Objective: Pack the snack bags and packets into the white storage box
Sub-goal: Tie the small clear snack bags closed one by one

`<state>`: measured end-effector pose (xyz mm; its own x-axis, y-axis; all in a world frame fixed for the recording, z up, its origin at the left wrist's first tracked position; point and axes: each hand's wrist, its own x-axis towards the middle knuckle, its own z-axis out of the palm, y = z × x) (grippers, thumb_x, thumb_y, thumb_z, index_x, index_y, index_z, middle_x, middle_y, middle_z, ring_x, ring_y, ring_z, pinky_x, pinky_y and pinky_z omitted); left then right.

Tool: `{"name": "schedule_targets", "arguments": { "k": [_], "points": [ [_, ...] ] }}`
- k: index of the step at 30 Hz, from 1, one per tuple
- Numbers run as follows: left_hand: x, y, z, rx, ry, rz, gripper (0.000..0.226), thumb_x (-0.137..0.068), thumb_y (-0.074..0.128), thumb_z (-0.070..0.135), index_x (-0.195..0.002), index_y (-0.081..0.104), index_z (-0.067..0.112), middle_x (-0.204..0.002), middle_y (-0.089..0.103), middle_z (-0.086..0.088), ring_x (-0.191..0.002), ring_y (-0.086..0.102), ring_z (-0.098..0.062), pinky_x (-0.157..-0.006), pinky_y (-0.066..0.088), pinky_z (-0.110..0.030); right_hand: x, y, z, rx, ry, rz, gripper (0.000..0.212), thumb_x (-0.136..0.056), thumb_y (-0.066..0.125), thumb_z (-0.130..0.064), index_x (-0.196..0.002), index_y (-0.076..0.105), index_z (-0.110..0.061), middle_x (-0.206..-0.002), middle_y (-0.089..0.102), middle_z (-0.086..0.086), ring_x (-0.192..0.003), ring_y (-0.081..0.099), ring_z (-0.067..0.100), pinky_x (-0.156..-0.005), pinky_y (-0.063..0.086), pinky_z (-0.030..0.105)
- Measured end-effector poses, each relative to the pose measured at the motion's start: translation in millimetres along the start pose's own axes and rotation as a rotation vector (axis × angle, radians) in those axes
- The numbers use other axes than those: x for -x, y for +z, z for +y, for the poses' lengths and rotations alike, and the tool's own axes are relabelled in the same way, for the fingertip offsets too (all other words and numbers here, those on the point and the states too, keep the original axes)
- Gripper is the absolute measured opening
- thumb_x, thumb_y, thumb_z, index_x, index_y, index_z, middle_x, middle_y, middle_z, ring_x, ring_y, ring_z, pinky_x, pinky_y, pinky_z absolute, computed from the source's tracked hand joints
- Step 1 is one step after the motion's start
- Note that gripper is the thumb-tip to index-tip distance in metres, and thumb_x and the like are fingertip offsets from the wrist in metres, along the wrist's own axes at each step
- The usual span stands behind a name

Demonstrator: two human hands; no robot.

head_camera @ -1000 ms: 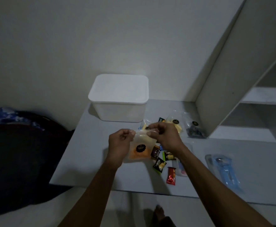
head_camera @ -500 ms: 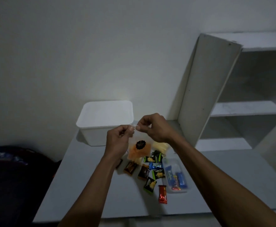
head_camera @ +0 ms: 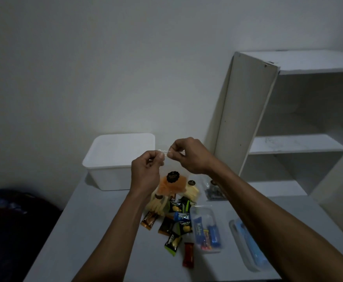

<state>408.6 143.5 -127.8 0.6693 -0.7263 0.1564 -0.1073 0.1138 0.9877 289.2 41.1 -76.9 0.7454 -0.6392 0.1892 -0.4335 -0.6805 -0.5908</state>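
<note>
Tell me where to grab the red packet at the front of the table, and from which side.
Pinch the red packet across its two long edges, coming from above. It lies flat and narrow on the table, its length running roughly away from the person, with bare table on its left for the fingers; a green packet lies close by.

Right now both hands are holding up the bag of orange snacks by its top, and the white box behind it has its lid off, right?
Not quite. The head view shows the white box with its lid on. The rest is right: the left hand and right hand pinch the top of the bag of orange snacks.
</note>
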Motion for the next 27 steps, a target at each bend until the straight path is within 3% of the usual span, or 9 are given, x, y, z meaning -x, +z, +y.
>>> {"name": "schedule_targets", "arguments": {
  "k": [8, 16, 21, 27],
  "points": [
    [1, 11, 10, -0.042, 0.035, -0.024, 0.011, -0.093, 0.063, 0.022, -0.093, 0.071, 0.014, -0.085, 0.070, 0.000, -0.076, 0.063, -0.001, -0.070, 0.046, -0.020, -4, -7, 6, 0.003, -0.053, -0.002, 0.015, -0.095, 0.062, -0.032, -0.088, 0.067, -0.020, -0.088, 0.069, -0.004, -0.084, 0.064, 0.017, -0.079, 0.056, 0.047],
    [2, 16, 9, -0.031, 0.065, 0.067, 0.011, -0.093, 0.064, 0.020, -0.084, 0.070, 0.025, -0.086, 0.070, -0.001, -0.085, 0.063, -0.014, -0.077, 0.049, -0.026, -6, -12, 12, -0.013, -0.063, -0.020, 0.014, -0.094, 0.064, -0.030, -0.090, 0.067, -0.018, -0.090, 0.069, -0.003, -0.086, 0.063, 0.017, -0.081, 0.055, 0.046],
    [0, 15, 10, -0.025, 0.063, 0.040, 0.008, -0.091, 0.067, 0.021, -0.084, 0.071, 0.023, -0.088, 0.071, -0.002, -0.091, 0.066, -0.020, -0.082, 0.053, -0.030, -5, -20, 17, -0.095, -0.076, -0.079, 0.014, -0.094, 0.064, -0.030, -0.093, 0.068, -0.017, -0.095, 0.069, -0.004, -0.092, 0.061, 0.011, -0.079, 0.048, 0.029],
    [2, 21, 7, 0.002, 0.029, 0.072, 0.005, -0.090, 0.068, 0.022, -0.085, 0.071, 0.023, -0.085, 0.070, -0.001, -0.084, 0.064, -0.013, -0.079, 0.051, -0.029, -3, -18, 27, -0.078, -0.058, -0.040, 0.009, -0.094, 0.064, -0.028, -0.087, 0.066, -0.022, -0.093, 0.069, -0.004, -0.088, 0.062, 0.012, -0.079, 0.050, 0.032]
  ]
}}
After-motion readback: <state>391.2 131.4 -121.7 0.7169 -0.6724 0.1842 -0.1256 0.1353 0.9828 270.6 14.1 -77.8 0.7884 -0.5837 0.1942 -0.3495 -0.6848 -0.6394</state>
